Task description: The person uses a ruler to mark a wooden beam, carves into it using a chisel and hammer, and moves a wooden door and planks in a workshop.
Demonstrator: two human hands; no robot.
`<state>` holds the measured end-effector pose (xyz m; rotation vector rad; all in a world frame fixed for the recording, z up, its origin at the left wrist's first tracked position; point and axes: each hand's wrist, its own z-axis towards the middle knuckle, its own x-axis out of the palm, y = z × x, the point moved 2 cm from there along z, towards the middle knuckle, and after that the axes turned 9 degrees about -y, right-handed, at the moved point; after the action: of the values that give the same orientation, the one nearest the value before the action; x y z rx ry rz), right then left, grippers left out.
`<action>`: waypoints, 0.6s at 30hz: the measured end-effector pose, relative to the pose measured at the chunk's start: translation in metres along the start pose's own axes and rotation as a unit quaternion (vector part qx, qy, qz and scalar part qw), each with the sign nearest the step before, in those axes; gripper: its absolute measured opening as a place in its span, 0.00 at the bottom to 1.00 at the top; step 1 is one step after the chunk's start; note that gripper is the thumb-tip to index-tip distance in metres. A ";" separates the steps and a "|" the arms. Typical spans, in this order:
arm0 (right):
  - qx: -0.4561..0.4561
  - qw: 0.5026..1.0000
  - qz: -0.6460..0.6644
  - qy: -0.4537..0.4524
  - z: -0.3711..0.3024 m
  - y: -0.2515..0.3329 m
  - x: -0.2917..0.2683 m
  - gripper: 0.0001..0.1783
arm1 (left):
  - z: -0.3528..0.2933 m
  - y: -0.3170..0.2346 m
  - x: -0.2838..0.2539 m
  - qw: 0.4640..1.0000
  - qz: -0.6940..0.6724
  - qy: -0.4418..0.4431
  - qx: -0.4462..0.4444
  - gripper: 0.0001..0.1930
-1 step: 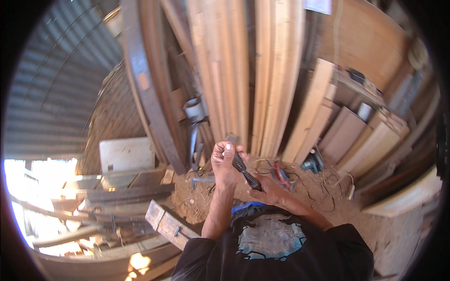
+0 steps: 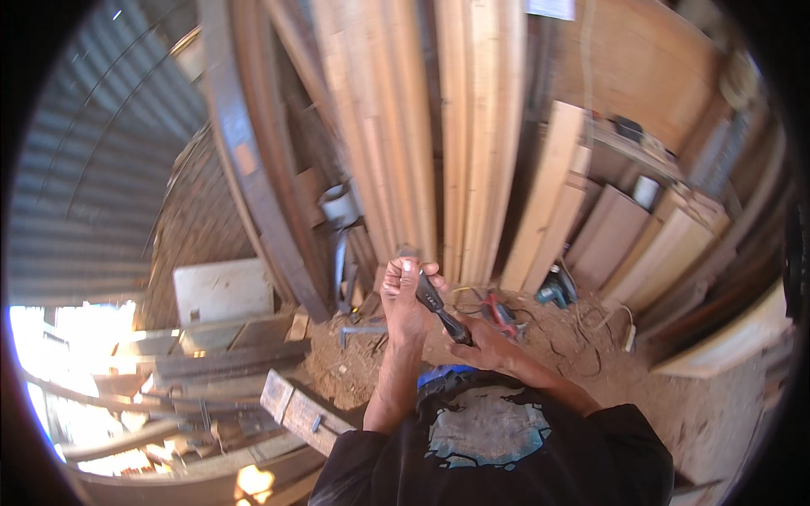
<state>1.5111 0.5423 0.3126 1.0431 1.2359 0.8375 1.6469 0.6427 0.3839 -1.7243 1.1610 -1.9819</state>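
A black-handled tool (image 2: 432, 297) slants across in front of my chest, with a narrow dark shaft toward its lower end. My left hand (image 2: 403, 297) is closed on its upper part, thumb and fingers pinching near a grey, flat-looking tip (image 2: 408, 252). At the other end, my right hand (image 2: 491, 344) grips the tool from the right side. Blur and my fingers hide parts of it, so its exact kind cannot be told.
Tall boards (image 2: 479, 152) stand upright ahead. On the sawdust-covered ground lie a teal power tool (image 2: 553, 291), a red tool (image 2: 503, 312) and loose cables. A plank (image 2: 297, 407) juts beside my left arm; stacked timber (image 2: 236, 363) lies further left.
The surroundings have shifted slightly left in the view as my head turned. Both hands keep the same hold on the tool.
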 end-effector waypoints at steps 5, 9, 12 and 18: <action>0.022 0.991 0.001 -0.131 -0.067 -0.021 -0.066 0.25 | -0.020 0.076 0.076 0.980 -0.079 0.063 -0.169 0.27; 0.134 0.960 0.154 -0.192 -0.107 -0.013 -0.099 0.22 | -0.031 0.125 0.122 0.944 -0.156 0.160 -0.242 0.23; 0.034 0.950 0.062 -0.305 -0.127 -0.048 -0.107 0.22 | -0.038 0.164 0.153 0.898 -0.206 0.223 -0.320 0.28; 0.166 0.911 0.188 -0.327 -0.133 -0.029 -0.100 0.20 | -0.017 0.217 0.108 0.881 -0.098 0.311 -0.343 0.33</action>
<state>1.3632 0.4620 0.3164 1.7070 0.6116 0.4875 1.5400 0.4388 0.3070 -1.5277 2.2000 -2.5564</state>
